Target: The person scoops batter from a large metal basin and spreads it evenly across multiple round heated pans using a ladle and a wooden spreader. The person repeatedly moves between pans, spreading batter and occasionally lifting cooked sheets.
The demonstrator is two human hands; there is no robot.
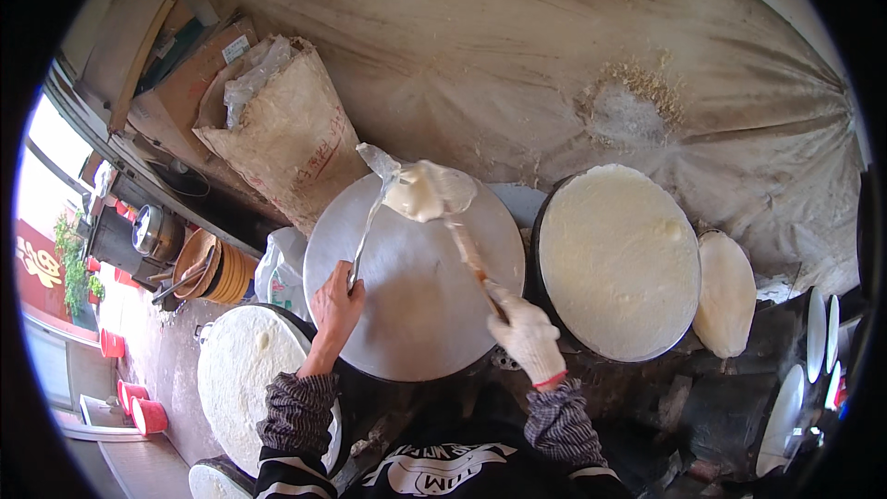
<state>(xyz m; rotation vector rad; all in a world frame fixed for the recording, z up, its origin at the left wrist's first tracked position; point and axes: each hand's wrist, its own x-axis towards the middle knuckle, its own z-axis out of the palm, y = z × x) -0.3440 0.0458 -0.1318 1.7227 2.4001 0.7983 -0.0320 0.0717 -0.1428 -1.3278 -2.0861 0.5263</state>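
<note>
Bare, my left hand [337, 305] grips the handle of a metal scraper or ladle [369, 225], whose broad end carries batter. My right hand [528, 339], in a white knitted glove, is closed around the wooden handle of a spreading tool [463, 242]. Pale, wet batter [418, 195] clings where the ends of both tools meet, over the far part of a round griddle plate [416, 305]. On the right, a thin round sheet of batter [619, 263] covers a second griddle; another such sheet [253, 374] covers a griddle at the lower left.
A paper sack [298, 132] with plastic inside stands behind the griddle. A folded flatbread [724, 294] lies beyond the right griddle. A white plastic bag [283, 270] sits left of the middle griddle. Stacked baskets [215, 267] and red buckets [147, 416] stand farther left.
</note>
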